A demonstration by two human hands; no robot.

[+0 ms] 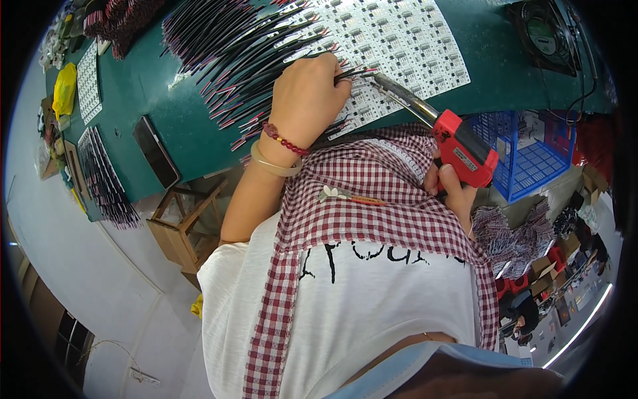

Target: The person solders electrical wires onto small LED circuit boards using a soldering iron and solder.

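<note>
My left hand (310, 94), with a red bead bracelet and a pale bangle at the wrist, is closed over the sheet's left side. Its fingertips pinch a thin black wire (357, 70), whose end reaches onto the white sheet of circuit boards (420, 50). My right hand (454, 190) is wrapped round the grip of a red and black soldering gun (463, 150). The gun's metal tip points up and left, close to the wire's end; whether they touch I cannot tell. Many black wires with reddish ends (211, 33) lie across the sheet's left part, partly hidden by my left hand.
A phone (156, 151) lies on the green table (126, 83), near a wired board strip (106, 176), another board sheet (89, 83) and a yellow bag (64, 91). A black fan (543, 40) stands far right. Below the edge are a blue crate (510, 156) and wooden stool (174, 226).
</note>
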